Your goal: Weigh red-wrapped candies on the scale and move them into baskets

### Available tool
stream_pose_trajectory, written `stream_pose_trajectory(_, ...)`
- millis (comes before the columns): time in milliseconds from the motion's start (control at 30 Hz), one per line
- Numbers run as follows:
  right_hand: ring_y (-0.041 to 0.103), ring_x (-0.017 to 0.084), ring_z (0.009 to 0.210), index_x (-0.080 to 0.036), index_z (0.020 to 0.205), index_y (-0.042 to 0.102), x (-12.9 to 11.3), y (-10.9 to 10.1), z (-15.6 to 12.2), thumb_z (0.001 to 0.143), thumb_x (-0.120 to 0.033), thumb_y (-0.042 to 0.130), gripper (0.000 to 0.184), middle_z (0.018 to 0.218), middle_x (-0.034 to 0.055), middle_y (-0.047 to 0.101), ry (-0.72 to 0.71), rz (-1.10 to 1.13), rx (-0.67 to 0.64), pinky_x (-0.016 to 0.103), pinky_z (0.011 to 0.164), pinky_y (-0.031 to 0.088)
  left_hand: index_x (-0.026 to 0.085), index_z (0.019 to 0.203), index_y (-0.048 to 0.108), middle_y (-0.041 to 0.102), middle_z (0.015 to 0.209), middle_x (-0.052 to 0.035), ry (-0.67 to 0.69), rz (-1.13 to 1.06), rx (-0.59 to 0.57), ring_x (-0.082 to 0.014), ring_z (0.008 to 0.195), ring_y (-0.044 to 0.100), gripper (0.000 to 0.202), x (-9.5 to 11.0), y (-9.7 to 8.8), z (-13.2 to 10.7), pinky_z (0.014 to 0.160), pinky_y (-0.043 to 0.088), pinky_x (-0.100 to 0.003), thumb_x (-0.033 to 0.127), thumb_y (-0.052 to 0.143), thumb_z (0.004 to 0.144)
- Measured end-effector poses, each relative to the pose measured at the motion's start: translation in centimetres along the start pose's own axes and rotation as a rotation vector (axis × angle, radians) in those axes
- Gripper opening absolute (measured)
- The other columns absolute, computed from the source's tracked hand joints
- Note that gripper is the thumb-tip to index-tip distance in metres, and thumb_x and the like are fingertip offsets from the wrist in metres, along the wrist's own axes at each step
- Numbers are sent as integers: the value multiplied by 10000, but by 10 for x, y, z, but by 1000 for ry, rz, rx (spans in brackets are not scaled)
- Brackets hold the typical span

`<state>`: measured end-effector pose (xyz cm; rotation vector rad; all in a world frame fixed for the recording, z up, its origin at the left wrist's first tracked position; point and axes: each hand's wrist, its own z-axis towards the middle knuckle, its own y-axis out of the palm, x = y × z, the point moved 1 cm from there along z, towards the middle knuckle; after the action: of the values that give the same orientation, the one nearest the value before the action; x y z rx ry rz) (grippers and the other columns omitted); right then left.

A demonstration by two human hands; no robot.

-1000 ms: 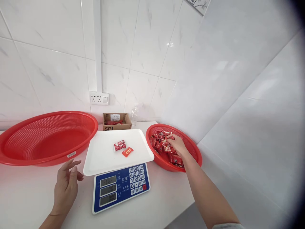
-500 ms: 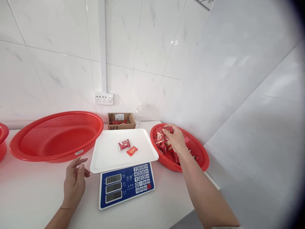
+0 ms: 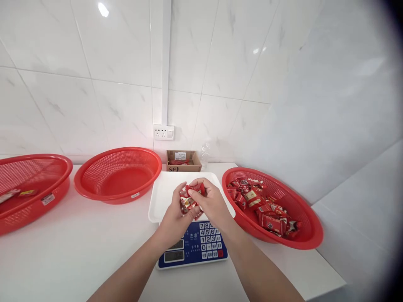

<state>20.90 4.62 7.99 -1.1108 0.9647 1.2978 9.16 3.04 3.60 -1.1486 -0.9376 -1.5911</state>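
Observation:
Over the white tray point(image 3: 162, 201) of a weighing scale, my left hand point(image 3: 174, 216) and my right hand point(image 3: 211, 202) come together. Between them they hold several small wrapped candies point(image 3: 188, 203) in red, white and gold. My left fingers curl around the left side of the bunch, while the right thumb presses on top of it. Partly covered by my hands and wrists is the scale's blue keypad panel point(image 3: 197, 253). To the right, more candies point(image 3: 252, 199) lie in a tilted red plastic basket point(image 3: 302, 233).
A red perforated basket point(image 3: 116, 193) stands left of the tray. Farther left, another red basket point(image 3: 59, 184) holds a few packets. A small cardboard box point(image 3: 185, 168) with red items sits behind the tray by the wall, beside clear plastic point(image 3: 205, 153).
My right hand has left the right basket and come over the tray. My left hand has moved right to meet it, and both now hold candies. The view has shifted left.

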Motion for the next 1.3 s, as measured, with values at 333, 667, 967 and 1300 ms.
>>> stream_pose_trajectory(333, 569, 202, 994, -203, 995, 581, 42, -44, 15, 813, -226, 474, 212, 1055, 86, 590, -166, -604, 224, 375, 885, 466, 281, 1283, 321, 531, 766, 35, -70, -169, 364, -87, 544, 519, 621, 14, -45, 7, 410, 415, -173, 388, 636, 759)
stream_pose_trajectory(667, 381, 240, 1282, -223, 1189, 561, 47, -31, 1, 834, -257, 486, 364, 1286, 76, 534, -79, -685, 56, 450, 1068, 307, 276, 1383, 209, 545, 738, 45, -145, -85, 351, -105, 556, 527, 805, 11, -51, 1, 446, 449, -205, 417, 659, 730)
stream_pose_trajectory(967, 623, 152, 814, -284, 1244, 452, 45, 8, -44, 834, -317, 545, 421, 985, 22, 603, 6, -109, -196, 316, 759, 509, 289, 1371, 227, 581, 933, -5, -188, 33, 142, -166, 806, 599, 631, -1, -29, -10, 695, 533, -311, 452, 514, 833)
stream_pose_trajectory(1300, 576, 229, 1019, -258, 1207, 538, 53, -36, -30, 833, -319, 505, 381, 1099, 59, 634, 6, -731, 70, 398, 878, 463, 322, 1374, 226, 523, 1236, -72, -181, 438, 67, -168, 900, 607, 521, -3, -46, -4, 800, 512, -349, 344, 405, 885)
